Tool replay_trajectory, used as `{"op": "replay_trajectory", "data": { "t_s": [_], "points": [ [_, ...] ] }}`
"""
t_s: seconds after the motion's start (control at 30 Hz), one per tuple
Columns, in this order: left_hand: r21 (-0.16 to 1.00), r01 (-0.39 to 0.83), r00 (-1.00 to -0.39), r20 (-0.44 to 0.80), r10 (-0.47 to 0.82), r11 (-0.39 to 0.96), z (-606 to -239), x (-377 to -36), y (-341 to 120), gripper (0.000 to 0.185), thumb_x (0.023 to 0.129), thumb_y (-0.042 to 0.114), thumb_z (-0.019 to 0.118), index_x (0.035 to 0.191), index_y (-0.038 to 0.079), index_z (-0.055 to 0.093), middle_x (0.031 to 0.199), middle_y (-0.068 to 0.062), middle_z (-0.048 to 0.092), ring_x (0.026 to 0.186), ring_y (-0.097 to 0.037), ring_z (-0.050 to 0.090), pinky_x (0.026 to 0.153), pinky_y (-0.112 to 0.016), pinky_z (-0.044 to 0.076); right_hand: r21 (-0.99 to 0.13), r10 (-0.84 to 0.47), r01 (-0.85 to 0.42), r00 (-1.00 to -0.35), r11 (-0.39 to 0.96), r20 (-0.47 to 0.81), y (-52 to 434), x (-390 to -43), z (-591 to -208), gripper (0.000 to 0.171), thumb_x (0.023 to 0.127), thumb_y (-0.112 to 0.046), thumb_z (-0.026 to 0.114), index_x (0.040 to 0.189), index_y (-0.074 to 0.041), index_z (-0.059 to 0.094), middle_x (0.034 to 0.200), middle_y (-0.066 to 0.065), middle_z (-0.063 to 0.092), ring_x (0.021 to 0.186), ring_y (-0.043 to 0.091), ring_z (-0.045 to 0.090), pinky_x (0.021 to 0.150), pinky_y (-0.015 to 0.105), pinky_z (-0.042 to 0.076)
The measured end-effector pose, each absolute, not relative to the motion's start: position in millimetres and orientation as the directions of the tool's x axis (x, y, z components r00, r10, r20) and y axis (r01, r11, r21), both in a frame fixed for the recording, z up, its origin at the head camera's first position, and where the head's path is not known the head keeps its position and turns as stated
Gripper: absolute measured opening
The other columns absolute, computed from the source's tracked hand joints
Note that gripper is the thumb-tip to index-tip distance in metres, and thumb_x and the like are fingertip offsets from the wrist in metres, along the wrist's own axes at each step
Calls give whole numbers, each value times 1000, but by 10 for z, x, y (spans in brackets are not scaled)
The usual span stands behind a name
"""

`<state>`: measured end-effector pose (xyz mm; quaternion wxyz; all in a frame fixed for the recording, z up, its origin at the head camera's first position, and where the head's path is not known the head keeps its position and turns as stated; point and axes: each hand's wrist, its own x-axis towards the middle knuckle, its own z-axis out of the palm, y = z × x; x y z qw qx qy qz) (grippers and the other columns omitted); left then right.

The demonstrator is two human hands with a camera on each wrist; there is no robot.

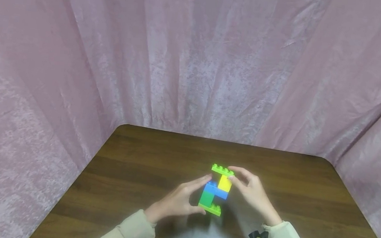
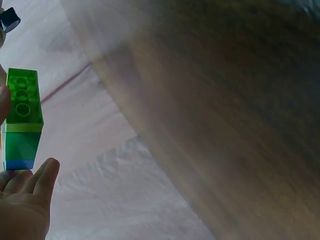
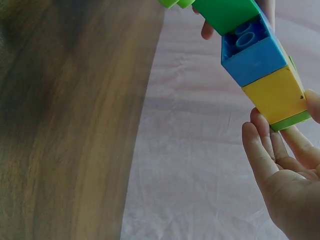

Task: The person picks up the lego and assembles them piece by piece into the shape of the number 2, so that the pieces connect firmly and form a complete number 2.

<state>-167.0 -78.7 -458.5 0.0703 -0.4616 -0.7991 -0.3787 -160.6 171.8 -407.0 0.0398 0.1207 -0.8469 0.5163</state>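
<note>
A stack of toy bricks [image 1: 216, 191] is held just above the wooden table [image 1: 131, 174]: lime plate on top, then yellow, blue and green bricks, and a lime plate at the bottom. My left hand [image 1: 201, 194] grips its lower half, with the thumb at the bottom lime plate and the fingers by the blue brick. My right hand [image 1: 231, 174] pinches the upper end at the yellow brick and top lime plate. In the left wrist view the brick stack [image 2: 22, 120] shows above my left hand [image 2: 25, 200]. In the right wrist view the brick stack [image 3: 255, 55] lies above my right hand [image 3: 285, 170].
The dark wooden table has rounded far corners [image 1: 121, 128]. A pink curtain [image 1: 195, 59] surrounds it on three sides. Both beige sleeves [image 1: 126, 232] enter from the near edge. A small black clip [image 1: 257, 237] sits on the right wrist.
</note>
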Motion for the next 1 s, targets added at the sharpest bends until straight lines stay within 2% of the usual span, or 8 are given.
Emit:
{"op": "replay_trajectory", "data": {
  "t_s": [0.3, 0.5, 0.6, 0.67, 0.73, 0.83, 1.0],
  "points": [
    [458, 841, -517, 523, 678, 287, -4573, -1666, -774, 87, 72, 16, 85, 144, -2, 41, 146, -21, 49, 132, -31, 53, 108, -35, 46, -871, -142, -222, -974, 438, 177, 1727, -1603, -4089, 38, 96, -19, 61, 128, -1, 59, 125, 22, 65, 107, 32, 66, 83, 17, 55],
    [499, 828, -523, 522, 674, 257, -4572, -1663, -775, 85, 72, 17, 85, 143, -3, 43, 144, -21, 51, 130, -30, 54, 108, -35, 46, -860, -157, -247, -968, 446, 196, 1741, -1573, -4131, 40, 97, -22, 61, 131, -4, 58, 131, 20, 63, 116, 35, 62, 89, 19, 55],
    [537, 808, -539, 512, 669, 240, -4560, -1655, -772, 85, 72, 17, 85, 143, -2, 43, 145, -18, 51, 131, -28, 54, 109, -34, 46, -842, -195, -297, -953, 450, 231, 1748, -1544, -4151, 44, 95, -20, 63, 135, -5, 55, 134, 19, 60, 117, 37, 61, 92, 29, 57],
    [554, 800, -545, 511, 665, 230, -4544, -1649, -768, 85, 72, 16, 85, 144, 0, 43, 145, -17, 52, 131, -27, 54, 109, -34, 46, -831, -222, -325, -943, 451, 249, 1752, -1517, -4157, 50, 93, -19, 65, 139, -6, 51, 138, 20, 57, 118, 40, 60, 93, 40, 58],
    [559, 800, -541, 519, 661, 217, -4529, -1646, -764, 85, 72, 16, 85, 144, 0, 43, 144, -18, 53, 131, -27, 55, 109, -35, 46, -818, -245, -347, -934, 460, 258, 1756, -1493, -4165, 58, 91, -19, 69, 143, -9, 47, 142, 21, 53, 118, 44, 59, 94, 53, 55],
    [546, 812, -527, 538, 658, 204, -4512, -1647, -761, 85, 72, 15, 86, 143, -2, 43, 142, -20, 54, 128, -29, 56, 108, -36, 47, -798, -262, -354, -931, 488, 253, 1755, -1461, -4182, 71, 86, -22, 74, 148, -13, 40, 148, 22, 46, 122, 48, 56, 95, 66, 49],
    [553, 809, -532, 539, 653, 202, -4519, -1656, -757, 84, 73, 16, 86, 143, -2, 44, 140, -21, 56, 126, -30, 58, 106, -38, 48, -768, -272, -359, -930, 531, 247, 1743, -1426, -4220, 89, 79, -25, 81, 152, -13, 32, 153, 23, 39, 123, 50, 54, 96, 71, 43]
  ]
}}
